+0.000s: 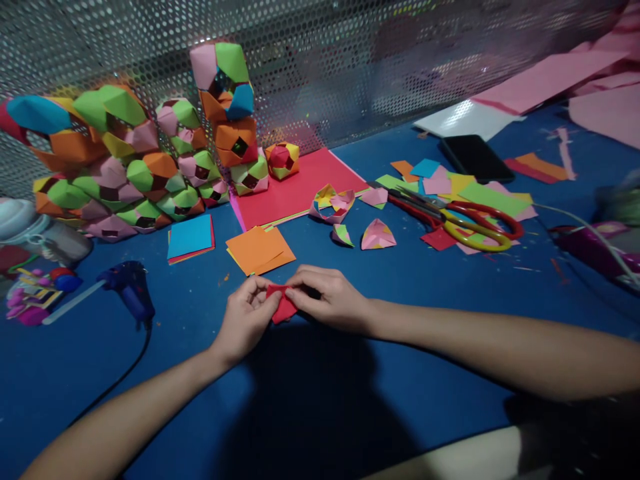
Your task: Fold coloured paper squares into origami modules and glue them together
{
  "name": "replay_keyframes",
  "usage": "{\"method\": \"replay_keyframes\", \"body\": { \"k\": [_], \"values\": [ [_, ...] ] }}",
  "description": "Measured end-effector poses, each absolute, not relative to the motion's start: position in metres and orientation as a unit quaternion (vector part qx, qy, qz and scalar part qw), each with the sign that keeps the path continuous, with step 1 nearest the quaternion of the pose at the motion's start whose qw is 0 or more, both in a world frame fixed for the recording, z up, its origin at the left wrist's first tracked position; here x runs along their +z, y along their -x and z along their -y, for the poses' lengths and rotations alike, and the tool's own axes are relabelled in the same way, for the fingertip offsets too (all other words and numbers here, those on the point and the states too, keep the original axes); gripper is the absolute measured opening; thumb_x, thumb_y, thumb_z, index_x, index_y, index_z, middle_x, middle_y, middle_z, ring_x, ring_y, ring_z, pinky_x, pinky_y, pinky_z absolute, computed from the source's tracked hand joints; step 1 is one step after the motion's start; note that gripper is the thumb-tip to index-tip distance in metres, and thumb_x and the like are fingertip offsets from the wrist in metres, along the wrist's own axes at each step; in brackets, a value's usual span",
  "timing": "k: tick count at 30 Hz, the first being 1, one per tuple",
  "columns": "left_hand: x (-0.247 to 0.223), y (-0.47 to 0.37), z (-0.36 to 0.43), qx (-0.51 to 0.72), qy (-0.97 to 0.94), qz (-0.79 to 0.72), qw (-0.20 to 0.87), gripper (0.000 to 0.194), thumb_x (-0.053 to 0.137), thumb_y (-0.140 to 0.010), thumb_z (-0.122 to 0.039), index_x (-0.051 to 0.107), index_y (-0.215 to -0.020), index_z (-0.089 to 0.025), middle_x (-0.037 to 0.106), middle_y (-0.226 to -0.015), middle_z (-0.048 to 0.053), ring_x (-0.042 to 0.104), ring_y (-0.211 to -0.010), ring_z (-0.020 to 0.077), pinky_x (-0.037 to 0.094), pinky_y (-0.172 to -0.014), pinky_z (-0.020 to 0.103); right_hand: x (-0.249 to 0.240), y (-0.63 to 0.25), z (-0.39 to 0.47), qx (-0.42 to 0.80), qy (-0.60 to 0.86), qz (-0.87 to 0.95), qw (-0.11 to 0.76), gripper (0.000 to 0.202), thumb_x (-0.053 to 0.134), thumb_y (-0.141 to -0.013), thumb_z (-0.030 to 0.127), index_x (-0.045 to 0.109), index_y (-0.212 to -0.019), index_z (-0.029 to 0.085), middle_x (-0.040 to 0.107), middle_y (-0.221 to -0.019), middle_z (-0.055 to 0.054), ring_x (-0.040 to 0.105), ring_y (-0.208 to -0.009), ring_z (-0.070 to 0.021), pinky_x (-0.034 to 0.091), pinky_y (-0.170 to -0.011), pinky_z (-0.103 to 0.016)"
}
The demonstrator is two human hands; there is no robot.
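Note:
A small folded piece of red paper point(284, 309) is held just above the blue table between my two hands. My left hand point(246, 315) pinches its left side, thumb on the front face. From the right, my right hand point(327, 297) grips the upper edge with thumb and fingers. Right behind them lies a stack of orange paper squares point(260, 249), with a stack of blue and red squares point(191, 237) to its left. Beyond, to the right, sit a partly joined paper ring point(332, 203) and loose folded pink pieces point(378, 235).
Stacked folded-paper balls point(150, 170) lean against a perforated metal panel point(320, 73). A glue gun point(131, 292) with its cord lies at left. Scissors point(465, 223) rest on paper scraps at right, near a phone point(475, 157). Red sheets point(305, 187) lie behind.

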State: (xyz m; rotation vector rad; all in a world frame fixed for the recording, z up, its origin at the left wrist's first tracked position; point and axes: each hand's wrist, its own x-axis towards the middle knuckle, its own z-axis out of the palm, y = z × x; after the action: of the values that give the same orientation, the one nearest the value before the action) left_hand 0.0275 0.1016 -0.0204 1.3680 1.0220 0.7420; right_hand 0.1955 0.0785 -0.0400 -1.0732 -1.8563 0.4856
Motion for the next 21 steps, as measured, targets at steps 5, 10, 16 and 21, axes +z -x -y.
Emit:
{"method": "replay_keyframes", "body": {
  "k": [5, 10, 16, 21],
  "values": [
    [-0.0216, -0.0261, -0.1022, 0.318, -0.599, -0.443, 0.587, 0.018, 0.063, -0.075, -0.031, 0.055, -0.084, -0.016, 0.062, -0.066, -0.001, 0.058, -0.060, 0.0108, 0.043, -0.056, 0.021, -0.0413, -0.1958, -0.0792, 0.201, 0.437, 0.748, 0.458, 0.014, 0.049, -0.083, 0.016, 0.060, -0.075, 0.014, 0.058, -0.067, -0.004, 0.052, -0.061, -0.0116, 0.041, -0.058, -0.024],
    [-0.0180, -0.0255, -0.1040, 0.312, -0.664, -0.441, 0.516, 0.015, 0.060, -0.078, -0.029, 0.065, -0.085, -0.017, 0.065, -0.079, 0.001, 0.058, -0.072, 0.0121, 0.044, -0.067, 0.021, -0.0440, -0.1961, -0.0798, 0.187, 0.427, 0.756, 0.460, 0.014, 0.049, -0.085, 0.018, 0.060, -0.075, 0.015, 0.058, -0.066, -0.003, 0.052, -0.060, -0.0114, 0.040, -0.058, -0.023],
    [-0.0160, -0.0239, -0.1057, 0.305, -0.677, -0.449, 0.497, 0.016, 0.058, -0.080, -0.031, 0.067, -0.080, -0.018, 0.067, -0.081, 0.002, 0.059, -0.078, 0.0153, 0.044, -0.072, 0.024, -0.0443, -0.1961, -0.0802, 0.161, 0.407, 0.774, 0.458, 0.016, 0.048, -0.085, 0.018, 0.059, -0.074, 0.016, 0.057, -0.063, -0.002, 0.051, -0.059, -0.0115, 0.039, -0.056, -0.024],
    [-0.0178, -0.0220, -0.1061, 0.304, -0.664, -0.454, 0.510, 0.019, 0.056, -0.081, -0.034, 0.069, -0.084, -0.020, 0.067, -0.082, 0.002, 0.059, -0.078, 0.0160, 0.044, -0.070, 0.024, -0.0454, -0.1970, -0.0806, 0.154, 0.406, 0.776, 0.457, 0.016, 0.048, -0.086, 0.018, 0.059, -0.073, 0.016, 0.058, -0.064, -0.003, 0.052, -0.059, -0.0120, 0.040, -0.058, -0.024]
  ]
}}
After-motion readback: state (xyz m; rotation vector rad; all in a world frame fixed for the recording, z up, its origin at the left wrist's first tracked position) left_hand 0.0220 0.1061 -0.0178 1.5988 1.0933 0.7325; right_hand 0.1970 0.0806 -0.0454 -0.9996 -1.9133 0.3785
